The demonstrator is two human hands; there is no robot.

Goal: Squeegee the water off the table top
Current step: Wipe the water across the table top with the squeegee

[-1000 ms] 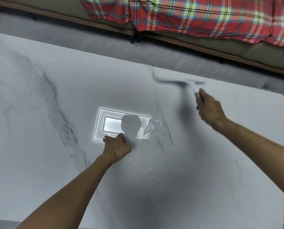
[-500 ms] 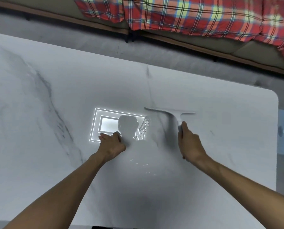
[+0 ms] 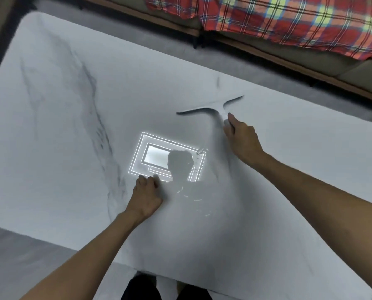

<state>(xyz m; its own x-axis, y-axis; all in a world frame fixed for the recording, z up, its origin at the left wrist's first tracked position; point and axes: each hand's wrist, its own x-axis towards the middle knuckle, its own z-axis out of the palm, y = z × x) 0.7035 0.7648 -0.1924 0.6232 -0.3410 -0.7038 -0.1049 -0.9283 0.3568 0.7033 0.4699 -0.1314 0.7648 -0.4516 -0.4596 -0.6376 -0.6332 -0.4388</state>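
A white marble table top with grey veins fills the view. My right hand is shut on the handle of a pale grey squeegee, whose blade lies slanted and motion-blurred on the table beyond my knuckles, near the far edge. My left hand rests on the table nearer to me, fingers curled, holding nothing. Glinting water streaks lie between my two hands, right of the left hand.
A ceiling light's bright rectangular reflection shines on the wet top just beyond my left hand. A sofa with a red plaid blanket runs past the far edge. Grey floor shows at the near left.
My right hand pulled the squeegee toward me half a second ago, and has since pushed it back out toward the far edge, blade now slanted. My left hand has stayed put. The camera shifted.
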